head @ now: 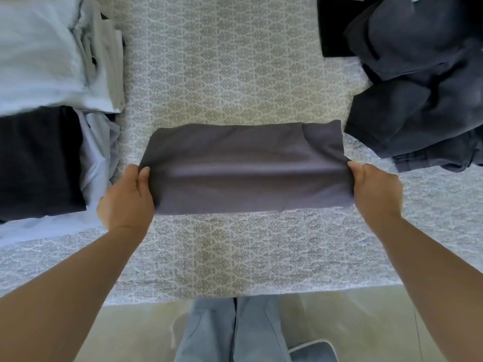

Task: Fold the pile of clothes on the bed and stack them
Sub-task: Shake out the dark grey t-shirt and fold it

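The left hand (128,194) pinches the left end of a folded grey garment (243,165), thumb on top and fingers tucked under; the right hand (376,189) pinches the right end the same way. The cloth is stretched between them and sits low over the middle of the bed (235,74), its far edge seemingly on the bedspread; whether the near edge touches I cannot tell.

To do this fold well, both hands should probably keep even tension so the crease across the middle stays straight, bring the near edge over to meet the far one, then flatten it before letting go.

To the left lie folded stacks: a pale blue and white one (52,53) further off, and a black piece on light cloth (39,163) nearer. On the right a heap of dark unfolded clothes (423,87) waits, its edge just beside the garment's right corner, so it could get caught up.
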